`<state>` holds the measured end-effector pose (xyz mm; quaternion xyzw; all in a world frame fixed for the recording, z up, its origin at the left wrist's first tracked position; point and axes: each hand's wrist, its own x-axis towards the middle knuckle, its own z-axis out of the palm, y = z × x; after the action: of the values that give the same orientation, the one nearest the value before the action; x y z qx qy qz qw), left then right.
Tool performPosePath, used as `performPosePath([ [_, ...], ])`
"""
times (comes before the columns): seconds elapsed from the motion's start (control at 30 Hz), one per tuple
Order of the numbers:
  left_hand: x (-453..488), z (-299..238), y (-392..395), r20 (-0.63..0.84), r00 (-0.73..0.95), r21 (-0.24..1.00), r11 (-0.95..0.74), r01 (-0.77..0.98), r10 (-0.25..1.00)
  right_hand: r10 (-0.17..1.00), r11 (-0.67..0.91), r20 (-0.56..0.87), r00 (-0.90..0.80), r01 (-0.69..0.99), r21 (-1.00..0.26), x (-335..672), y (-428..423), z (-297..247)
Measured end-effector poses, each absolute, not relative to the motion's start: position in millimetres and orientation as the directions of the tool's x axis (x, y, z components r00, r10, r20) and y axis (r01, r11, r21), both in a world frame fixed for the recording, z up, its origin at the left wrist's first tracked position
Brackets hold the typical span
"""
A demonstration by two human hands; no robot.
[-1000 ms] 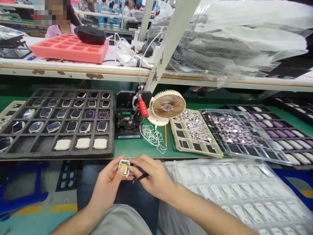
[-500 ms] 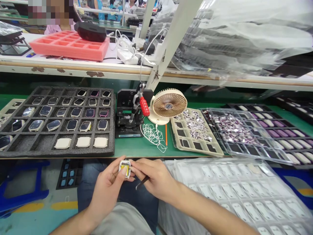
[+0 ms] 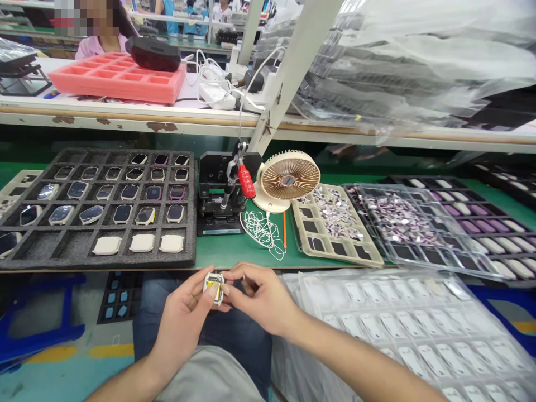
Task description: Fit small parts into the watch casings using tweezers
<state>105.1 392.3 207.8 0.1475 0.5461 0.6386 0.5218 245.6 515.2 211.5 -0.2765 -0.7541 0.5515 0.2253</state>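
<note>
Over my lap, my left hand (image 3: 186, 312) is closed around a small white watch case (image 3: 207, 286), its thumb pressing on the inside. The case is turned so its opened inner side shows, with a yellow part (image 3: 213, 291) and dark electronics near the top. From the other side, my right hand (image 3: 263, 298) grips the case's right edge between thumb and index finger. Its other fingers are curled and partly hidden. No tool shows in the right hand now.
A grey foam tray (image 3: 100, 263) of watches stands left on the green bench. Behind are a press (image 3: 220, 195) with a red handle and a fan (image 3: 288, 176). Trays of small parts (image 3: 379, 259) lie right. A bagged tray (image 3: 318, 301) sits beside my lap. Another person (image 3: 100, 44) is opposite.
The dark thin tool that stuck out below my right hand is no longer visible. My right thumb and index finger have come onto the case's edge. The left hand holds still.
</note>
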Motion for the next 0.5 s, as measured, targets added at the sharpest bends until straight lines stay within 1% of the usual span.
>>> performPosePath([
  [0.1,107.4,206.2,393.2,-0.372,-0.443,0.857,0.118,-0.502,0.816,0.609,0.446,0.24,-0.756,0.076,-0.892,245.6,512.1,213.8],
  [0.17,109.7,204.7,392.0,-0.354,-0.477,0.868,0.093,-0.488,0.804,0.572,0.522,0.317,-0.756,0.038,-0.852,245.0,510.3,213.5],
  [0.33,115.1,200.7,389.5,-0.315,-0.489,0.88,0.057,-0.471,0.814,0.584,0.569,0.376,-0.72,0.032,-0.822,240.9,507.6,205.0],
  [0.5,110.6,197.4,392.7,-0.352,-0.489,0.87,0.086,-0.486,0.798,0.564,0.588,0.403,-0.721,0.008,-0.809,240.0,509.1,200.7],
])
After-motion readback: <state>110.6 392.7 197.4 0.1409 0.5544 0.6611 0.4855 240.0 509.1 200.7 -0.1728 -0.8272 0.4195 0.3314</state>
